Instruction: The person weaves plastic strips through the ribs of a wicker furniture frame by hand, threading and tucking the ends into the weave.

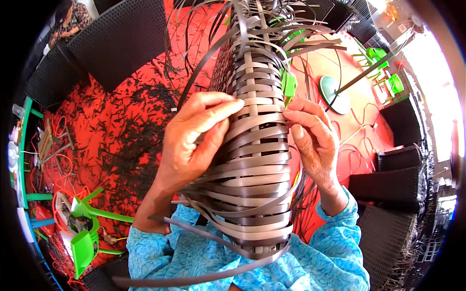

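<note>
A long woven piece of flat grey and brown plastic strips runs from near my body to the far side, its crosswise bands wrapped over lengthwise ones. My left hand lies at its left edge, fingers bent and pressed together, with the tips on a light grey strip. On the opposite edge, my right hand curls its fingertips against the end of that same band. What lies under the fingertips is partly hidden. Loose strip ends fan out at the far end, and one long loose strip curves across near my lap.
Dark strip scraps litter the red floor on the left. A green plastic chair lies low at left. Black woven panels stand at far left, near another person. Dark woven furniture lines the right. A round green-white disc is at right.
</note>
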`<state>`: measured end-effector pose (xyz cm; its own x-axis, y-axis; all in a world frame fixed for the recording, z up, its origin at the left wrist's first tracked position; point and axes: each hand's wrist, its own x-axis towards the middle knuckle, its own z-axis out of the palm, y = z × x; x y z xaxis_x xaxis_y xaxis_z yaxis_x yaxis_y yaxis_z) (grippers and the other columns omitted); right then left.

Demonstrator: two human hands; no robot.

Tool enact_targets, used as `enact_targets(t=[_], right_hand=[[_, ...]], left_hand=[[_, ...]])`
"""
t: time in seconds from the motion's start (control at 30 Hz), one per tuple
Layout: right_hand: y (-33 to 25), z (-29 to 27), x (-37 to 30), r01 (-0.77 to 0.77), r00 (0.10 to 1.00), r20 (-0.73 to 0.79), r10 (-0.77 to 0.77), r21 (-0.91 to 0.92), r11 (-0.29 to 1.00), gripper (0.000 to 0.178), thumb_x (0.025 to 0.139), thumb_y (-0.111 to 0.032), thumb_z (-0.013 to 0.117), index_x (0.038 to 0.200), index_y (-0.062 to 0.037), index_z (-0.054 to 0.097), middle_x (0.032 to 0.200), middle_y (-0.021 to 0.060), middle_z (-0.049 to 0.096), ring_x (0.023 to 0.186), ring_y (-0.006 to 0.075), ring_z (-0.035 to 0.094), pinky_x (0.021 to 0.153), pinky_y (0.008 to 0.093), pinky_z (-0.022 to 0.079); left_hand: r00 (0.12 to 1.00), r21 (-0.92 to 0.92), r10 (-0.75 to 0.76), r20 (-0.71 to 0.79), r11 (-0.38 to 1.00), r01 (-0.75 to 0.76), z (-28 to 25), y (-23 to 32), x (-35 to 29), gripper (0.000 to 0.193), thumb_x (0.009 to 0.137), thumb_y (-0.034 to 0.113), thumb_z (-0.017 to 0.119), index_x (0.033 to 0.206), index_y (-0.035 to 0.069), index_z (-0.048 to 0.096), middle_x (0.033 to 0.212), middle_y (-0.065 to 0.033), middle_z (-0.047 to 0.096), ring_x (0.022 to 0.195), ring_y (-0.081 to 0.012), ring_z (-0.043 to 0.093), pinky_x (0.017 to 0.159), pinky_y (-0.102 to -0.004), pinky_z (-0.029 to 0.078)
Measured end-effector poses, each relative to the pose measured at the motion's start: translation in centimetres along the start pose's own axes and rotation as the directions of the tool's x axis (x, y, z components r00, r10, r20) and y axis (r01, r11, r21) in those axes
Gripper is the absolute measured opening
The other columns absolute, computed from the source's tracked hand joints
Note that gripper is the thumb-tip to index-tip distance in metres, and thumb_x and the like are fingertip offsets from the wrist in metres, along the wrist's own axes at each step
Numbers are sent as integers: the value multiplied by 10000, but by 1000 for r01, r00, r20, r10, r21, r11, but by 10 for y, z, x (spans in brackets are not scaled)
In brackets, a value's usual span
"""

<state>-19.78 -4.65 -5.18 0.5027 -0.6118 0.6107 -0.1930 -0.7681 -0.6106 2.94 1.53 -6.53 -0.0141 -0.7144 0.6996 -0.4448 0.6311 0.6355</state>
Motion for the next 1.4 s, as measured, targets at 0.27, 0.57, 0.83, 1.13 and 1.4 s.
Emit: enact_targets(t=[0.27,0.57,0.83,1.13,1.4], right_hand=[[19,7,-25,-135,981,-96,169,289,948,166,904,-58,618,1056,5,644,996,128,637,917,249,626,779,306,493],[33,27,-40,-231,932,-81,354,618,751,169,927,-69,604,1073,4,648,982,91,651,906,163,618,777,274,490],[38,36,-37,-246,935,18,353,750,613,201,947,-63,581,1131,13,612,1045,56,615,920,105,606,819,238,495],[46,42,-31,-199,948,-7,318,765,612,181,927,-48,607,1099,5,631,997,50,633,921,107,594,818,236,485],[39,15,6,-51,981,-106,160,660,749,233,949,-154,602,1114,5,649,946,49,659,861,88,595,758,234,482]], left_hand=[[998,178,-54,31,983,47,1,25,15,181,760,29,745,925,-9,682,866,-94,620,775,-202,616,686,-280,484],[964,196,-219,149,962,189,-3,36,34,153,794,30,727,937,-16,696,833,-75,630,766,-142,606,661,-233,465],[935,481,-168,313,877,-4,-6,55,51,232,724,41,766,949,18,715,852,-75,626,754,-156,600,644,-249,476],[936,710,-120,331,685,-163,1,69,62,239,693,-52,700,912,45,695,836,-64,639,767,-193,610,656,-283,483],[728,773,280,626,-101,-626,-11,79,102,218,890,47,566,1086,41,661,1019,-41,693,904,-189,652,878,-392,455]])
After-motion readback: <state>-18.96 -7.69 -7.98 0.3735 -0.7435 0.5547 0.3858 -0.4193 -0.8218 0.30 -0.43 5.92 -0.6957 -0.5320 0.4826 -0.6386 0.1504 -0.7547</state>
